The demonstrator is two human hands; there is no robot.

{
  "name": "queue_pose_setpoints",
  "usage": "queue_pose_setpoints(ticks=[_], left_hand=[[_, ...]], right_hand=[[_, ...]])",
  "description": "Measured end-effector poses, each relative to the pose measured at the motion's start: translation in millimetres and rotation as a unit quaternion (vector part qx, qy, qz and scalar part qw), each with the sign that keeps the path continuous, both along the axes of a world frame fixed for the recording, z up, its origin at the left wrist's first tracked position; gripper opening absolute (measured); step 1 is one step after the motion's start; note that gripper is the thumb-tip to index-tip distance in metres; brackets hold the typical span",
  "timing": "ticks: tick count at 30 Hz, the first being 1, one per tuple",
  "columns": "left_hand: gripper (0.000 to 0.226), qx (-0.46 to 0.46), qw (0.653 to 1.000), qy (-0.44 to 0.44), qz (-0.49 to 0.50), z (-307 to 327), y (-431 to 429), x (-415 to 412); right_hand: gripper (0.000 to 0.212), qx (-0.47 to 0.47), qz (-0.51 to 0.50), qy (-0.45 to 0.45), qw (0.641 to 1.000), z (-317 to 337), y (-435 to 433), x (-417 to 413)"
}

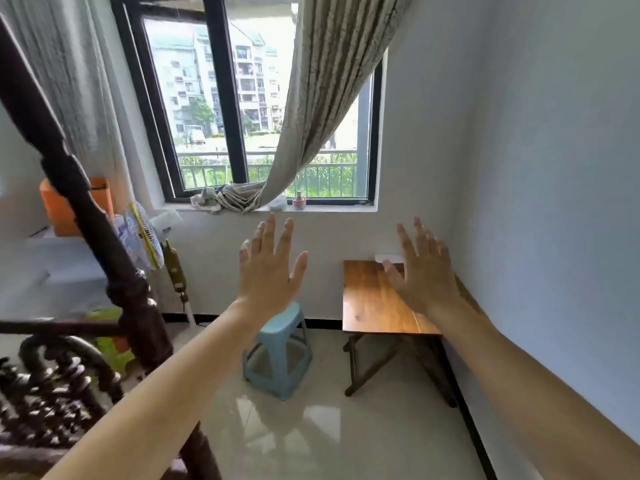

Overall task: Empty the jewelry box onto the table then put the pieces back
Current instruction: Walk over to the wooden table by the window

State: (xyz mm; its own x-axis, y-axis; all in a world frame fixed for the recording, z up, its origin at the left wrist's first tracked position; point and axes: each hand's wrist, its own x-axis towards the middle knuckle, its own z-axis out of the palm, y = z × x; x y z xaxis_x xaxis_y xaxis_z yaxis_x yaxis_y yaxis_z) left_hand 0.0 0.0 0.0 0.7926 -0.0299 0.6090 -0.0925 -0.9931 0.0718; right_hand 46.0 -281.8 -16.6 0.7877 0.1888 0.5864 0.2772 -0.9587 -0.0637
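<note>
A small wooden folding table point(370, 299) stands against the right wall under the window. At its far edge lies a flat white object point(389, 258), mostly hidden behind my right hand; I cannot tell whether it is the jewelry box. My left hand point(270, 271) is held up in the air, fingers spread, holding nothing, above a blue stool. My right hand point(424, 271) is also raised with fingers spread and empty, in front of the table's far right part. No jewelry pieces are visible.
A light blue plastic stool point(280, 351) stands on the glossy tiled floor left of the table. A dark carved wooden bed frame point(104, 258) fills the left side, with a fan point(142, 240) behind it. A curtain point(311, 116) hangs across the window.
</note>
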Motion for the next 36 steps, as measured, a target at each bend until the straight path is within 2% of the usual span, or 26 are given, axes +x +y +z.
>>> queue_pose_setpoints(ticks=[5,9,14,19,24,32,36], left_hand=[[0.069,-0.026,0.999,0.003,0.027,-12.2,34.7,118.2],[0.069,-0.045,0.999,-0.011,0.006,-25.1,65.0,235.5],[0.070,-0.051,0.998,0.019,-0.017,-29.7,105.8,376.0],[0.067,-0.015,0.996,0.056,-0.061,-31.4,112.9,504.2],[0.068,-0.016,0.990,0.081,-0.117,-51.3,76.8,616.7],[0.068,-0.004,0.974,0.134,-0.184,-83.5,-21.3,793.5],[0.069,0.039,0.963,0.135,-0.231,-87.5,-71.3,866.7]], right_hand=[[0.074,-0.009,0.014,-0.006,1.000,-4.5,33.9,116.8],[0.074,0.017,0.023,-0.016,0.999,-24.8,69.4,230.2],[0.077,0.038,0.004,0.033,0.999,-42.7,121.5,360.3],[0.077,0.016,-0.004,0.060,0.998,-54.8,143.2,461.0],[0.076,0.021,-0.048,0.081,0.995,-77.5,113.8,547.8],[0.075,0.061,-0.141,0.099,0.983,-114.7,11.6,687.8],[0.077,0.071,-0.185,0.109,0.974,-120.9,-34.3,748.5]])
